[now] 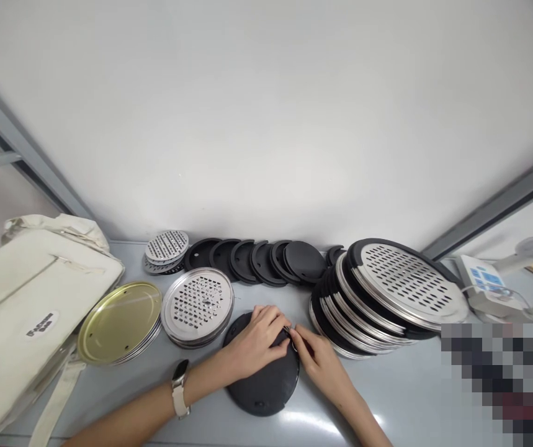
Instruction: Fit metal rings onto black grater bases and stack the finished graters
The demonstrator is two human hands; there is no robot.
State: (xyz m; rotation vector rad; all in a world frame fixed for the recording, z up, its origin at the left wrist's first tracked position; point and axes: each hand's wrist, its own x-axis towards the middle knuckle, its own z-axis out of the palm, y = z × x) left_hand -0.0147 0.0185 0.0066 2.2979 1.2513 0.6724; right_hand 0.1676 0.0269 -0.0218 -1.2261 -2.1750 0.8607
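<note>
At the worktop's (410,379) left end a cream bag (28,298) is lying, gold disc stack (120,323) and grater disc stack (196,307) sitting alongside. Midway along, toward the near edge, a black disc (266,388) is lying flat. The left hand (261,338) is resting on it, fingers bending; the right hand (317,357) is touching its rim. What either is pinching, I cannot tell. Rightward, a tall stack (363,316) is standing.

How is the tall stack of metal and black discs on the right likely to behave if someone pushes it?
The stack may shift or slide apart, since separate layers show along its side. It is probably fairly heavy, as many layers look metal. Its slotted top disc seems stiff: it shows no visible sag.
</note>
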